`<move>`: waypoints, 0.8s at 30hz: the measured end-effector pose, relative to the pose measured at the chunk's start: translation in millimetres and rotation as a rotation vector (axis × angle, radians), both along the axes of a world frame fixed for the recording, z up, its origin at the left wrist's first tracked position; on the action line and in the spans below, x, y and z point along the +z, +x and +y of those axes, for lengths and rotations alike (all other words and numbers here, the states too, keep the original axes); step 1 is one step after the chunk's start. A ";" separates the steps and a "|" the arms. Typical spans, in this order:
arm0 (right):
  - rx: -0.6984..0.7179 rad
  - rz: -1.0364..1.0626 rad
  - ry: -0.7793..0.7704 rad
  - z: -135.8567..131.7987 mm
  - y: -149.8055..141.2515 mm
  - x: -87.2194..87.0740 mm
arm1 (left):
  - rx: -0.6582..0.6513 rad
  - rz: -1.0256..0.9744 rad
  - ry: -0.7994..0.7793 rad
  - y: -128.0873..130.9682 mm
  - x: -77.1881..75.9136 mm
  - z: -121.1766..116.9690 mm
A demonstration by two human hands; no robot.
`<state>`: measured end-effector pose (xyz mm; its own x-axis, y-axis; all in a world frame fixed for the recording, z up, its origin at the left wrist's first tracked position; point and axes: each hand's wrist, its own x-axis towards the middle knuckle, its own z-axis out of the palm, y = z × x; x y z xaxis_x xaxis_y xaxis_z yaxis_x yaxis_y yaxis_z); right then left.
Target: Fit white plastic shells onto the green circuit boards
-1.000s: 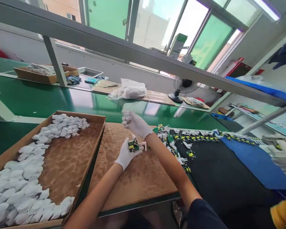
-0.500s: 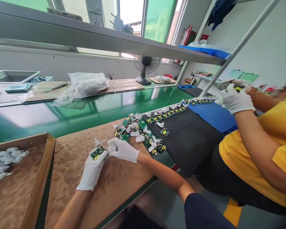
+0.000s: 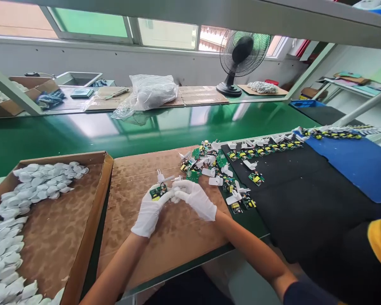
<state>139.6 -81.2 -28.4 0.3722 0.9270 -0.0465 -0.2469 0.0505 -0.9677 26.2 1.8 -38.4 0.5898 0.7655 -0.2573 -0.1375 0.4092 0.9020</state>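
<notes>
My left hand [image 3: 147, 214], in a white glove, grips a small green circuit board [image 3: 158, 192] with a yellow component on it. A white plug piece [image 3: 160, 176] with pins stands just above that board. My right hand [image 3: 195, 198], also gloved, is closed in a pinch against the left fingertips, beside the board. Something whitish shows at the right fingertips, but I cannot make it out against the gloves. Beyond my right hand lies a heap of similar boards with white plug pieces [image 3: 208, 172].
Cardboard [image 3: 139, 262] lies under my hands. At left, a shallow cardboard tray [image 3: 93, 207] holds many white parts [image 3: 40, 186]. A black mat [image 3: 292, 186] at right carries a row of boards [image 3: 266, 150]. A fan [image 3: 241, 55] and plastic bag [image 3: 154, 93] stand behind the green surface.
My view has swung left and down, bringing more of the tray in and leaving little of the co-worker. My hands have come closer together; the left still grips the board.
</notes>
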 end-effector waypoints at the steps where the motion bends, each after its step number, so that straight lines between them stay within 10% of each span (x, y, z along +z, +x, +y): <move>1: 0.001 0.088 0.002 0.7 0.4 1.3 | -0.009 -0.020 -0.030 0.1 3.0 -0.3; 24: -0.111 -0.974 0.212 -0.7 -9.1 -5.3 | -0.036 -0.094 -0.103 -5.1 10.7 4.2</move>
<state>130.5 -81.9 -33.7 0.2454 0.8385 0.4866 0.6645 0.2200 -0.7142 21.1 6.0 -27.7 0.6417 0.7155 -0.2762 -0.2025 0.5053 0.8388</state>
